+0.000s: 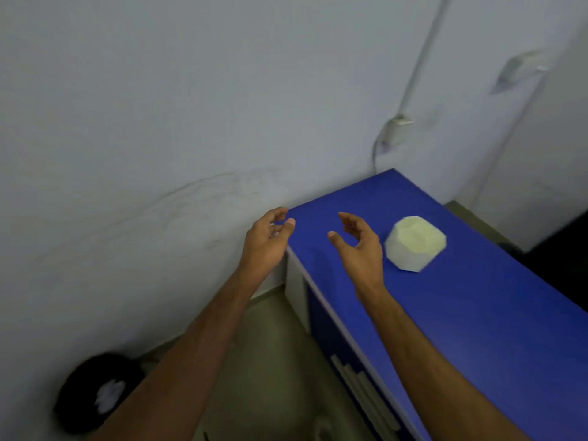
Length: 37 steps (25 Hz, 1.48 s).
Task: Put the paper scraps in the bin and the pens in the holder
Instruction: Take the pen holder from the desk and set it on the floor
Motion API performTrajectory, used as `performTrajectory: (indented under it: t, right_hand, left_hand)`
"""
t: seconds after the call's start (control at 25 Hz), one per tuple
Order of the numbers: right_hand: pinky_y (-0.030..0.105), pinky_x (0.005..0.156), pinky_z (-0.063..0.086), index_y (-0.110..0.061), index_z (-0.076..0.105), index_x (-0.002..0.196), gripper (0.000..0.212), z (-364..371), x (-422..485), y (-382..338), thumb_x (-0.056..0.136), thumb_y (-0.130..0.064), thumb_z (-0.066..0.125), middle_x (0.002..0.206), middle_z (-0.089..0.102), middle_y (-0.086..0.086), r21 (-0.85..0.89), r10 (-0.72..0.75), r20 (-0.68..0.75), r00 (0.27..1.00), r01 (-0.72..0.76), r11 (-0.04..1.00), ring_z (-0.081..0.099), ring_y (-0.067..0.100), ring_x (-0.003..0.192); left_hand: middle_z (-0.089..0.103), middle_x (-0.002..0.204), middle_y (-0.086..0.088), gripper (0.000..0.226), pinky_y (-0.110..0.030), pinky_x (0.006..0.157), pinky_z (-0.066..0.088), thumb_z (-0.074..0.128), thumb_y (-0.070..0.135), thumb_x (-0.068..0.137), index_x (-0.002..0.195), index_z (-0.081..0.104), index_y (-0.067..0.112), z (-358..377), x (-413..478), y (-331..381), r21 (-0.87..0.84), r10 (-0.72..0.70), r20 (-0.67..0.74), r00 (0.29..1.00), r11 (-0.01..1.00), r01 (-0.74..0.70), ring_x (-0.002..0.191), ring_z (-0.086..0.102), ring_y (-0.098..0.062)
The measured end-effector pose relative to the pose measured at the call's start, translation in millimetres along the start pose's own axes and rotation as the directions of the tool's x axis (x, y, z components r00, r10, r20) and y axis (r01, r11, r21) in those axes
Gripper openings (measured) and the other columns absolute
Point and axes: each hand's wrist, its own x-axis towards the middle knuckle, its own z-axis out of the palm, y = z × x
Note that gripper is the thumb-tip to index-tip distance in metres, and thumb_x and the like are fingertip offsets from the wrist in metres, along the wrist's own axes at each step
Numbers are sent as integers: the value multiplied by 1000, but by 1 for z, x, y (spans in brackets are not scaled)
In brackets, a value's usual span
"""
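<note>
While hovering spread and empty over the blue table, right hand sits just left of the faceted holder, nearer than left hand, likewise empty; bin down left on the floor, white scraps inside; no pens visible.

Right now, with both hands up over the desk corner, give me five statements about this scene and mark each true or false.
1. The left hand grips a pen. False: it is open and holds nothing.
2. The pale faceted holder stands on the blue desk. True.
3. The black bin sits on the desk. False: it is on the floor by the wall, lower left.
4. Something white lies inside the bin. True.
5. The right hand rests inside the holder. False: it is open beside it, apart from it.
</note>
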Motion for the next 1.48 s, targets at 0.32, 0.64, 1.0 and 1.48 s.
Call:
performTrajectory:
  t: [0.32, 0.64, 1.0, 1.48]
  right_hand:
    - [54, 107, 37, -24, 39, 142, 93, -174, 129, 135, 65, -52, 83, 153, 30, 10, -514, 278, -245, 929, -368, 775, 28, 33, 142]
    - [63, 108, 32, -40, 8, 149, 135, -201, 179, 185, 41, -78, 79, 158, 18, 7, -668, 322, 179, 930, -125, 734, 21, 35, 145]
    - [48, 88, 54, -34, 27, 138, 112, -77, 107, 128, 44, -69, 79, 144, 28, -2, -519, 26, 329, 944, 158, 840, 38, 24, 129]
    - [36, 91, 49, -30, 29, 136, 110, 240, -118, 73, 46, -67, 79, 144, 27, 2, -254, -78, 877, 475, 595, 762, 45, 26, 122]
  left_hand:
    - [56, 131, 4, 41, -25, 82, 48, 61, 35, 93, 132, 53, 27, 160, 56, 21, 175, -50, 248, 967, 985, 6, 111, 59, -12]
    - [55, 134, 3, 41, -24, 80, 45, 60, 31, 94, 134, 53, 23, 196, 75, 10, 277, -89, 224, 970, 961, 24, 101, 54, -7]
    - [61, 125, 2, 39, -13, 67, 44, 64, 25, 91, 129, 57, 20, 107, 42, -30, 227, -157, -15, 988, 961, 156, 98, 60, -11]
    - [63, 97, 5, 32, -1, 58, 41, 65, 17, 89, 120, 61, 12, -218, -170, -213, -116, -508, -562, 652, 830, 546, 76, 57, -2]
